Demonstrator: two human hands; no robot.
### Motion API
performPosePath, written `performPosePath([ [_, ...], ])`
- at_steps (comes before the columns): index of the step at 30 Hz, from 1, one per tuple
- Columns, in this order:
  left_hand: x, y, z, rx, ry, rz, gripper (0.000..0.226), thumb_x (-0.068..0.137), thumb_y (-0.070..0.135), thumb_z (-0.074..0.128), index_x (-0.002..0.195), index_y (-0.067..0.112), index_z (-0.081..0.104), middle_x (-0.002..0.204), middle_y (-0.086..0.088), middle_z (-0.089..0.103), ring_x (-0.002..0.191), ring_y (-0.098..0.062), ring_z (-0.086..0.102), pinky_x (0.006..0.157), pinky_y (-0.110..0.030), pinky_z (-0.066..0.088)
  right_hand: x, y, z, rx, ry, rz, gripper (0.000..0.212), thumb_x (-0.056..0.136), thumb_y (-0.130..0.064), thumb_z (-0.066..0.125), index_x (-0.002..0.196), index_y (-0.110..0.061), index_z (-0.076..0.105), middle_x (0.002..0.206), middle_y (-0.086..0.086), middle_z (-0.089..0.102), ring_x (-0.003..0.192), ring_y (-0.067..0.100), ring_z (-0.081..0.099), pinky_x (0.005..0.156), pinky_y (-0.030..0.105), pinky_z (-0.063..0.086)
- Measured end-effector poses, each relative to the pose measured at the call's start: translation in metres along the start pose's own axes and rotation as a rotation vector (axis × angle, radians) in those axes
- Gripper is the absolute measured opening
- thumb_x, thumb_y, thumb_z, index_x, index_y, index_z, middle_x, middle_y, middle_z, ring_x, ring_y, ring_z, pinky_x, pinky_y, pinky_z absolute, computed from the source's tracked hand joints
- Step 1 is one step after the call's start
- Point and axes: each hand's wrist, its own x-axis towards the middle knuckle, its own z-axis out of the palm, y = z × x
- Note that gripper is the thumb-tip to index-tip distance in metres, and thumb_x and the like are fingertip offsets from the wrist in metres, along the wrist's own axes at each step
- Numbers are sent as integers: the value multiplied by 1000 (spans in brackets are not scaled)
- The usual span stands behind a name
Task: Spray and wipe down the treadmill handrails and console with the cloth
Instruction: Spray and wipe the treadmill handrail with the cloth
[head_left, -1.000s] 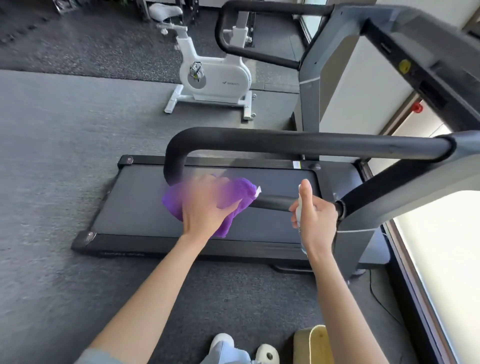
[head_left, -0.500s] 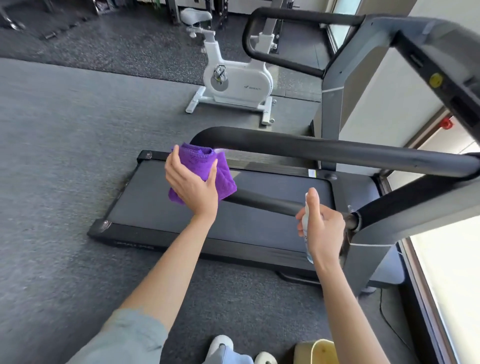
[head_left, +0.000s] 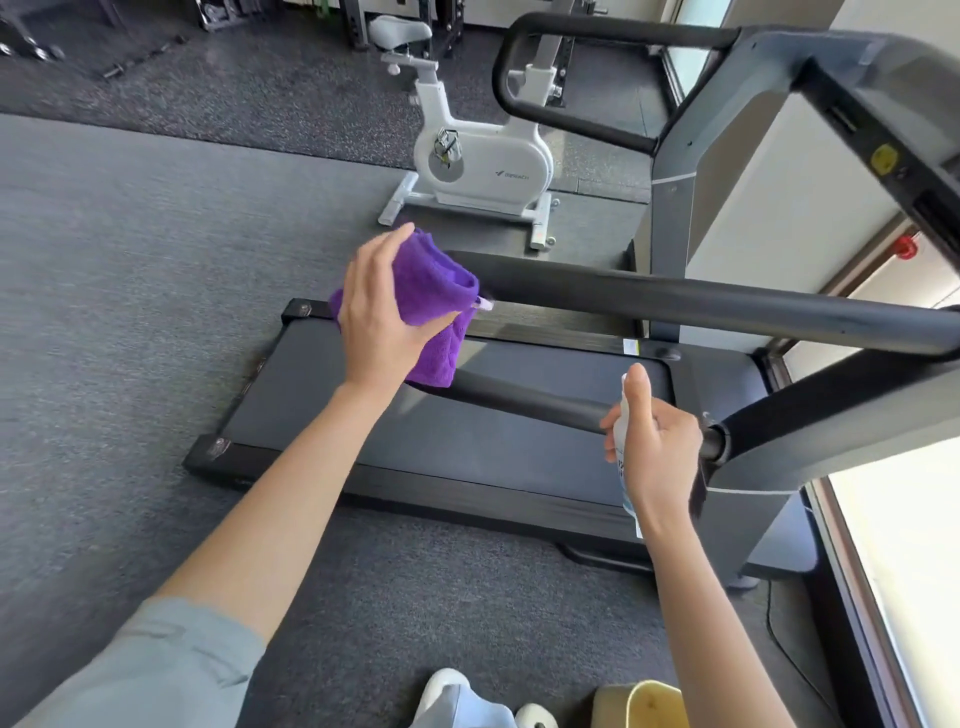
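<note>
One cloth (head_left: 426, 291) bunched inside left hand (head_left: 382, 317) grip.

One head-worn wide view looks steeply down, close above the treadmill (head_left: 467, 441) handrail (head_left: 701, 306).

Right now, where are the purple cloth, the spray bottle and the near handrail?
purple cloth (head_left: 434, 291): head view, on the folded upper part above the thumb.
spray bottle (head_left: 622, 434): head view, on the white body left of the fingers.
near handrail (head_left: 701, 304): head view, on the black upper bar, mid-length.
</note>
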Motion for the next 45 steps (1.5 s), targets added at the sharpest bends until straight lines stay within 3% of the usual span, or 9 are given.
performPosePath([
  [3,-18,-12,-5,-158,-18,-222,80,68,37,85,133,6,50,130,0,57,116,-17,57,99,-18,41,-4,1,5,-3,-18,-9,73,82,-80,39,44,-20,56,42,-1,52,50,20,53,84,56,54],
  [5,-23,-15,-8,-147,-50,-237,81,70,44,81,134,6,48,130,2,54,117,-17,55,101,-20,40,-7,3,5,-8,-24,-12,72,82,-80,39,39,-23,52,42,1,52,52,23,53,82,58,55],
  [12,13,27,-6,123,-15,126,66,81,64,64,122,13,62,118,-6,61,106,-27,58,92,-39,44,-3,-7,-2,13,-12,-19,70,81,-80,38,38,-26,52,44,3,53,54,24,56,80,58,54],
  [19,44,90,18,407,-441,410,81,60,88,53,110,25,64,103,4,64,91,-26,60,82,-39,42,3,-21,-16,87,32,-63,71,81,-79,40,40,-24,53,45,3,56,53,25,56,78,60,56],
  [26,52,143,53,409,-658,440,80,63,86,57,116,27,59,104,7,67,95,-22,64,76,-34,43,13,-20,-45,130,93,-74,72,81,-80,41,45,-20,56,45,5,56,48,19,52,72,55,54],
  [30,59,136,31,367,-794,297,113,51,84,66,137,17,39,134,-2,56,118,-28,56,92,-42,43,20,-18,-59,128,80,-49,71,79,-81,41,43,-23,57,43,1,52,49,20,50,72,50,51],
  [33,66,113,7,364,-889,302,116,47,90,61,140,25,40,137,5,51,126,-22,48,99,-43,41,25,-14,-69,141,80,-39,71,79,-80,41,41,-23,56,45,2,54,50,21,52,74,53,53],
  [38,56,114,17,511,-739,344,99,56,96,35,137,39,47,115,5,63,99,-29,62,82,-38,45,25,-2,-82,171,77,-39,71,81,-78,42,44,-20,55,38,-2,47,50,22,51,75,56,53],
  [45,44,216,96,403,-871,418,82,69,85,51,132,32,50,119,7,66,105,-25,62,81,-33,37,40,5,-120,203,125,-18,71,79,-81,44,49,-17,59,41,-1,50,48,20,50,72,54,53],
])
